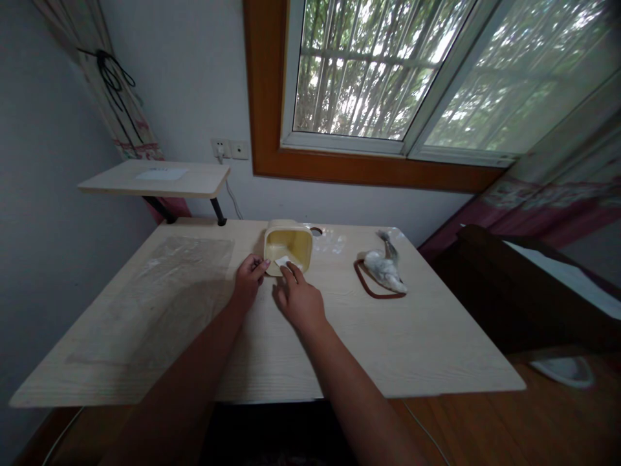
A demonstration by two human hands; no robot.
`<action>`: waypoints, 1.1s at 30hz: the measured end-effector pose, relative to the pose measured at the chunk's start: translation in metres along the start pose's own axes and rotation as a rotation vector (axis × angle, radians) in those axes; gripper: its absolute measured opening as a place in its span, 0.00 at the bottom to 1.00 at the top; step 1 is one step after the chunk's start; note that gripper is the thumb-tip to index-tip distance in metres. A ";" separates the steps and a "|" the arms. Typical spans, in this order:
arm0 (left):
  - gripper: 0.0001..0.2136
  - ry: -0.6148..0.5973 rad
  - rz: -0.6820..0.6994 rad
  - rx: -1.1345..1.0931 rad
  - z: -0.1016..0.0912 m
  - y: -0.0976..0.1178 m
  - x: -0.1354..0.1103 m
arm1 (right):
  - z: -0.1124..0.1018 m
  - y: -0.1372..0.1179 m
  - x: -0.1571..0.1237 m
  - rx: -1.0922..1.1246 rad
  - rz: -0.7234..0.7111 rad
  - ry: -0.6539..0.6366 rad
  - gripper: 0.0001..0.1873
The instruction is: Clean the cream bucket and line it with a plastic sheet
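Note:
A pale yellow plastic tub point(289, 246) lies on its side on the light wooden table point(398, 343), its opening toward me. A small white piece point(282, 261) sits at its lower lip. My left hand point(248, 279) rests by the tub's left corner with the fingers curled in. My right hand point(298, 299) lies just in front of the tub, its fingertips pinching or touching the white piece.
A grey-white crumpled cloth point(385, 267) lies on a dark red loop point(367, 288) right of the tub. A clear plastic sheet point(169, 285) covers the table's left part. A small raised shelf point(155, 178) stands at the back left; a dark cabinet point(509, 291) sits right.

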State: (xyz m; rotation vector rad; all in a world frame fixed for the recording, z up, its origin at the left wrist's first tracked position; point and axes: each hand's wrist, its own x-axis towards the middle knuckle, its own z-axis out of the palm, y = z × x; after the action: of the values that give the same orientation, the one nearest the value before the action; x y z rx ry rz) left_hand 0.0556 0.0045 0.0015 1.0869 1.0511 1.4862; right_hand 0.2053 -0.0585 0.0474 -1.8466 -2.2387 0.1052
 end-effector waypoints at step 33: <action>0.16 -0.020 -0.006 0.037 0.003 0.002 -0.003 | 0.017 0.000 -0.001 0.139 -0.109 0.044 0.31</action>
State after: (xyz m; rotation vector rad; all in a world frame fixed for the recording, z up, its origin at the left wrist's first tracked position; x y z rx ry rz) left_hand 0.0589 0.0021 0.0036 1.1209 1.0712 1.4535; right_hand 0.2014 -0.0577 0.0313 -1.6374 -2.2363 0.1930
